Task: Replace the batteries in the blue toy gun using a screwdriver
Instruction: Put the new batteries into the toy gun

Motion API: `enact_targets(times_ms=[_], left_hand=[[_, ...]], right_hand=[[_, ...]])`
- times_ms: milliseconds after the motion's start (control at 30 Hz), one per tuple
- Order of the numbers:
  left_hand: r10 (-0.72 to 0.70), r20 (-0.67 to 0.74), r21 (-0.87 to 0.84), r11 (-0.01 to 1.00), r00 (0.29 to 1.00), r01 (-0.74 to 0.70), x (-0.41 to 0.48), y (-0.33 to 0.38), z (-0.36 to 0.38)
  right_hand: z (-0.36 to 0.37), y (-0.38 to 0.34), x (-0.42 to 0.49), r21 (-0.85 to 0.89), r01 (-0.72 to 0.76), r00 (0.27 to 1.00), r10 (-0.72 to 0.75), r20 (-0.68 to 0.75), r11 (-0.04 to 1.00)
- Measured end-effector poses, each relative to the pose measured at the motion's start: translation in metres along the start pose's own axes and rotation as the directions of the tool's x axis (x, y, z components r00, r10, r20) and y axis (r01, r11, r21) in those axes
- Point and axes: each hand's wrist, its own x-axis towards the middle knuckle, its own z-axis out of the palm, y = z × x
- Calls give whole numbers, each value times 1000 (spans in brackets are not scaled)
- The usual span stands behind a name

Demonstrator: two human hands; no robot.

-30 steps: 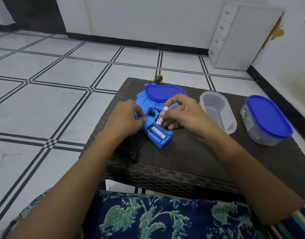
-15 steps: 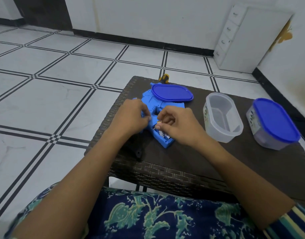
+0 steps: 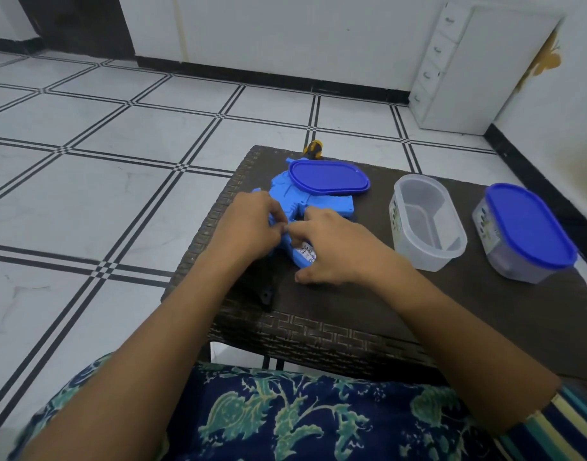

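- While seated at the near edge of a low table, wearing dark blue cloth (image 3: pixel 285 420) with a green leaf print; both bare forearms stretched forward.
- Under the arms, dark brown woven table (image 3: pixel 352 331), with a small black part (image 3: pixel 267 296) near its left edge, too dark to identify.
- Lying flat toward the table's left side: blue toy gun (image 3: pixel 285 194).
- Left hand (image 3: pixel 248 227) gripping the gun beside the handle, fingers curled.
- Right hand (image 3: pixel 332 251) bent over the open handle, fingertips curled down on a white-labelled battery (image 3: pixel 306 252) seated there.
- Resting on the gun's far end: loose blue lid (image 3: pixel 328 178).
- Right of the gun, clear open tub (image 3: pixel 415 254); further right, apart from it, second tub (image 3: pixel 511 264) closed with a blue lid.
- At the far table edge behind the gun: yellow-and-black screwdriver (image 3: pixel 313 148), mostly hidden.
- Beyond, white floor tiles (image 3: pixel 135 154) with black double lines, black skirting, white walls, white drawer unit (image 3: pixel 478 78) in the far right corner.
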Motion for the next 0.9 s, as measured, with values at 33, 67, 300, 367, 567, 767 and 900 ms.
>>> enact_targets(times_ms=[33,67,300,367,567,767,900], left_hand=[[3,0,2,1000,1000,-3,0,0,0],[6,-1,4,1000,1000,-6,0,1,0],[9,-9,-2,1000,1000,-9,-2,1,0],[5,1,2,1000,1000,-5,-2,0,0],[-12,5,-6,1000,1000,12,-1,-1,3],[-40,4,9,999,999,40,1,3,2],[-47,9,24,999,999,47,2,7,2]], right_hand=[[1,0,3,40,10,1000,-10,-3,999],[2,1,5,72,17,1000,-17,-4,997],[3,-1,15,135,30,999,-27,-23,990],[4,-2,17,129,27,999,-24,-26,991],[9,11,13,311,17,997,6,-71,950],[24,32,-5,462,82,981,10,-193,883],[27,34,-8,493,122,981,-30,-191,862]])
